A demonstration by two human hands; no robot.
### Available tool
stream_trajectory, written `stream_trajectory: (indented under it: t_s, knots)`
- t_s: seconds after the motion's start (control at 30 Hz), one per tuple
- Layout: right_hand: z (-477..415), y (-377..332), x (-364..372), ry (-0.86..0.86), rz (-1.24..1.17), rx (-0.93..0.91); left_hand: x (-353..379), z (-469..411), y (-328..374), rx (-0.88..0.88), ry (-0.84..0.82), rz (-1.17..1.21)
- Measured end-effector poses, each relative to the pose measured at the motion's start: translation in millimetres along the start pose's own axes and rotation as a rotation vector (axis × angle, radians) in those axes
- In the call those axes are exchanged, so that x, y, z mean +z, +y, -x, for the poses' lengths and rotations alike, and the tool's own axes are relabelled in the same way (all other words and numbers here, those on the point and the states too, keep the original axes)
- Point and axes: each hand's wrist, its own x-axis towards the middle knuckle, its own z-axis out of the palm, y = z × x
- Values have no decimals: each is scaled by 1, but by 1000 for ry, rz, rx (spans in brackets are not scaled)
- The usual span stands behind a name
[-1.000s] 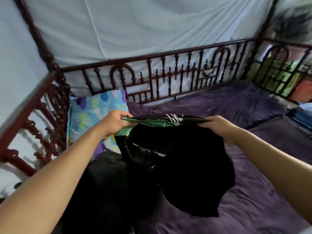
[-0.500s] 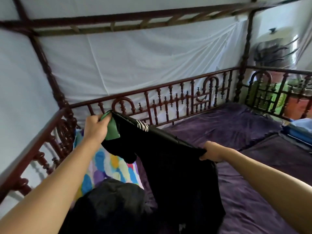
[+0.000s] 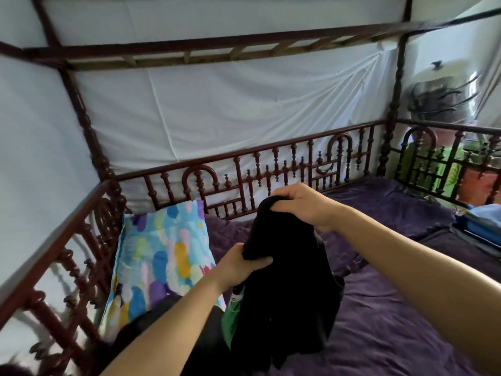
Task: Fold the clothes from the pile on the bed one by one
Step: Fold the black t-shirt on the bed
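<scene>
hands (image 3: 273,232) grip black garment (image 3: 284,308).

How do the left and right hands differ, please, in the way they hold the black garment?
Height: the right hand has its grip on the top bunch of the black garment, while the left hand holds it lower down.
Approach: the right hand's fingers curl over the fabric from above, while the left hand's grip closes on it from the side.
Shared: both hands hold the same garment, close together, above the purple sheet.
</scene>
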Motion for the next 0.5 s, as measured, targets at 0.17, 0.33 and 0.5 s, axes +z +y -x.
stream_trajectory:
  t_s: [0.17, 0.33, 0.5]
  knots:
    - [27, 26, -36, -132, 288, 181, -29, -19, 18, 84, 385, 141]
    - [39, 105, -28, -65, 845, 458, -48, -30, 48, 185, 250, -28]
    - [50, 144, -32, -34, 387, 451, -80, -27, 56, 265, 507, 135]
